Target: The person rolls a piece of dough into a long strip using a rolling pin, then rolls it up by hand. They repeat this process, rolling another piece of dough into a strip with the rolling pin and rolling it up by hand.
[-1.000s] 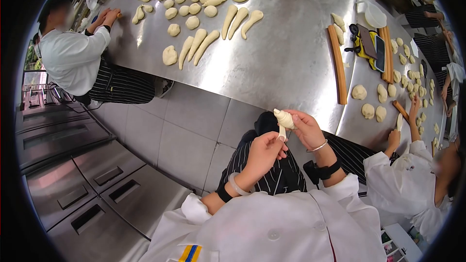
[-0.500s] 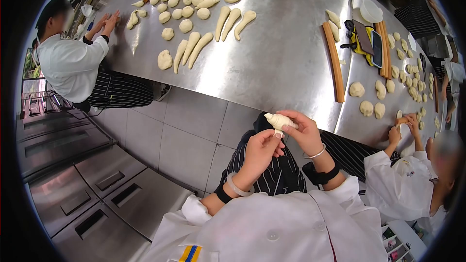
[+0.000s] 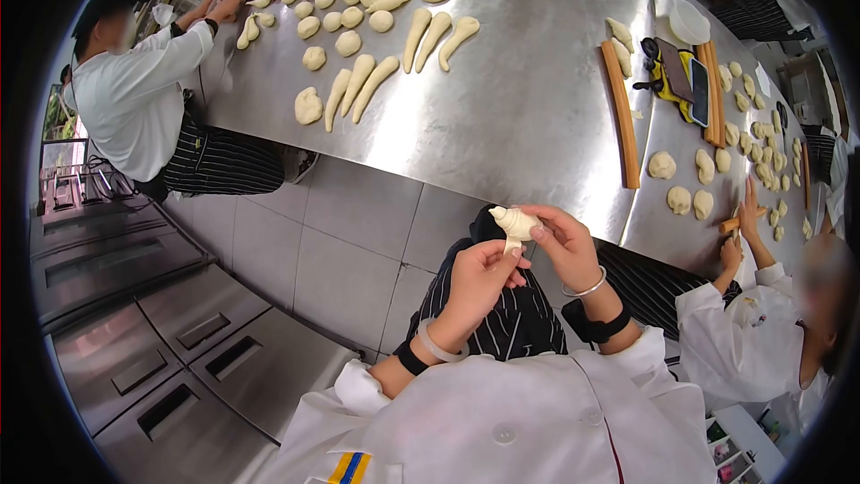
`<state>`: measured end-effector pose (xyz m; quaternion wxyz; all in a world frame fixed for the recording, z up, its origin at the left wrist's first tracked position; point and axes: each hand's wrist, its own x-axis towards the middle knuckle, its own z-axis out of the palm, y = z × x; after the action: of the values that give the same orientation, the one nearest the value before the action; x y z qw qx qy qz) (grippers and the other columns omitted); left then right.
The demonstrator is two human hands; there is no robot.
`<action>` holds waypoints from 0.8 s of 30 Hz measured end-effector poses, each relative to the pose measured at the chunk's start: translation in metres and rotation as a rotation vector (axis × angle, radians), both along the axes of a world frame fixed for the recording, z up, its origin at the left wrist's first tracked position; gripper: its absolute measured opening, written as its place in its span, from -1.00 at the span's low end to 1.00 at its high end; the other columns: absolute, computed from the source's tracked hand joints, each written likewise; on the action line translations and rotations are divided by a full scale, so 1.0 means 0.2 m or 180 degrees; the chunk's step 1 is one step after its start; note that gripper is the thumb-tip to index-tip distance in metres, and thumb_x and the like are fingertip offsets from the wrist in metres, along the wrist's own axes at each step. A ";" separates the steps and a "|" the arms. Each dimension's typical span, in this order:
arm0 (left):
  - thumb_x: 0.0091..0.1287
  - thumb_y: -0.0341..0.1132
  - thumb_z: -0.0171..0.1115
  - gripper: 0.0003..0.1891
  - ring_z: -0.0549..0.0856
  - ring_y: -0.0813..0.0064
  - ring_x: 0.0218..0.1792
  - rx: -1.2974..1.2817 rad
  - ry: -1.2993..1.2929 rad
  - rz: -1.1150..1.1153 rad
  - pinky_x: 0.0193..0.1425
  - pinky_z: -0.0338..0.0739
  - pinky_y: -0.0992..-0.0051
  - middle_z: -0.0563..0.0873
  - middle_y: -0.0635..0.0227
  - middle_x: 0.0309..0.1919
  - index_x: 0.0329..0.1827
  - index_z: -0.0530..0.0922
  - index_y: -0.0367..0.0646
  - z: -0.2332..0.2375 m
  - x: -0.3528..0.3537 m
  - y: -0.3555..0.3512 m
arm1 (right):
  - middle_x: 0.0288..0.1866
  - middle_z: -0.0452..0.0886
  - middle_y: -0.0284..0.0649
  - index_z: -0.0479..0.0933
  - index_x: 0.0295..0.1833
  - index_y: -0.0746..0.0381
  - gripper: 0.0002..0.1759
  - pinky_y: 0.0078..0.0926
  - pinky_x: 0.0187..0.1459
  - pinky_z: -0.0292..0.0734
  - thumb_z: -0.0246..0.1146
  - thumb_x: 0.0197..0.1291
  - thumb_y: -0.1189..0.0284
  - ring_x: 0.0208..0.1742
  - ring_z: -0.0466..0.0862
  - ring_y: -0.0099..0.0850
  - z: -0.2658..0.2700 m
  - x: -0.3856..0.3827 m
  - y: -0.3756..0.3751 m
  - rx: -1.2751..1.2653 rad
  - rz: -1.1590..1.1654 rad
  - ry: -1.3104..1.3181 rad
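A rolled dough spiral (image 3: 512,221), shaped like a croissant with a pointed end at the left, is held in the air in front of me, off the table's near edge. My right hand (image 3: 566,242) grips its right end between thumb and fingers. Below it, my left hand (image 3: 485,276) pinches the loose tail of the dough, a short strip that hangs from the roll. Tapered dough pieces (image 3: 376,88) and round dough balls (image 3: 348,42) lie on the steel table (image 3: 528,63) beyond.
A wooden rolling pin (image 3: 620,116) lies at the right, near a phone (image 3: 698,90) and a white bowl (image 3: 688,22). A co-worker (image 3: 134,108) reaches over the table at left; another person (image 3: 752,323) works dough at right. Steel drawers (image 3: 193,327) stand lower left.
The dough tail between the roll and my left hand shows longer now. The left co-worker's hands have reached farther over the table; the right co-worker's hands have shifted at the rolling pin.
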<state>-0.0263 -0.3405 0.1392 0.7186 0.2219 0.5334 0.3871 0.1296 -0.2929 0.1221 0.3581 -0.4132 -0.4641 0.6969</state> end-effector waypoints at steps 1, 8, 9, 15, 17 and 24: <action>0.41 -0.30 0.13 -0.77 0.65 0.61 -0.46 -0.0051 0.0043 -0.0003 -0.36 0.52 0.64 0.71 0.28 -0.35 -0.09 0.58 -0.32 0.00 -0.01 0.00 | 0.17 0.55 -0.14 0.47 0.16 0.34 -0.68 -0.51 0.16 0.44 0.10 0.30 0.60 0.14 0.55 -0.43 0.01 -0.01 0.00 0.0090 -0.0072 0.0005; 0.40 -0.29 0.15 -0.74 0.66 0.63 -0.50 -0.0319 0.0034 -0.0027 -0.43 0.52 0.68 0.73 0.27 -0.34 -0.09 0.60 -0.35 0.00 -0.03 0.00 | 0.11 0.60 -0.09 0.53 0.07 0.33 -0.68 -0.45 0.09 0.52 0.18 0.16 0.65 0.11 0.61 -0.30 -0.01 -0.03 -0.02 0.0947 -0.0200 -0.0591; 0.40 -0.29 0.13 -0.74 0.66 0.62 -0.49 -0.0326 0.0017 -0.0027 -0.42 0.52 0.67 0.73 0.26 -0.33 -0.08 0.60 -0.35 0.00 -0.03 0.00 | 0.11 0.60 -0.09 0.53 0.07 0.33 -0.68 -0.45 0.09 0.52 0.18 0.16 0.65 0.11 0.61 -0.30 -0.01 -0.03 -0.02 0.0946 -0.0198 -0.0586; 0.44 -0.31 0.06 -0.74 0.69 0.57 -0.44 -0.0336 -0.0131 -0.0011 -0.34 0.56 0.63 0.72 0.23 -0.27 -0.05 0.59 -0.34 -0.01 0.00 -0.01 | 0.07 0.62 -0.08 0.55 0.02 0.32 -0.66 -0.41 0.04 0.55 0.22 0.07 0.66 0.06 0.64 -0.21 0.00 -0.03 -0.02 0.1475 -0.0263 -0.0995; 0.44 -0.31 0.05 -0.74 0.69 0.55 -0.42 -0.0378 -0.0196 -0.0004 -0.32 0.56 0.62 0.71 0.23 -0.26 -0.05 0.58 -0.34 0.00 0.00 -0.01 | 0.05 0.62 -0.08 0.55 0.00 0.32 -0.64 -0.40 0.02 0.56 0.25 0.02 0.67 0.03 0.64 -0.17 0.03 -0.02 -0.01 0.1972 -0.0181 -0.1272; 0.44 -0.29 0.07 -0.74 0.68 0.59 -0.41 -0.0499 -0.0455 0.0149 -0.32 0.55 0.64 0.71 0.30 -0.26 -0.04 0.59 -0.31 -0.01 0.03 -0.01 | 0.01 0.61 -0.10 0.55 -0.04 0.33 -0.62 -0.41 -0.02 0.57 0.28 -0.06 0.71 -0.01 0.64 -0.16 0.02 0.01 -0.03 0.2402 -0.0201 -0.1316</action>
<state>-0.0206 -0.3419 0.1377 0.7607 0.1244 0.5145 0.3757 0.1308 -0.2988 0.1254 0.4047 -0.3983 -0.7355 0.3696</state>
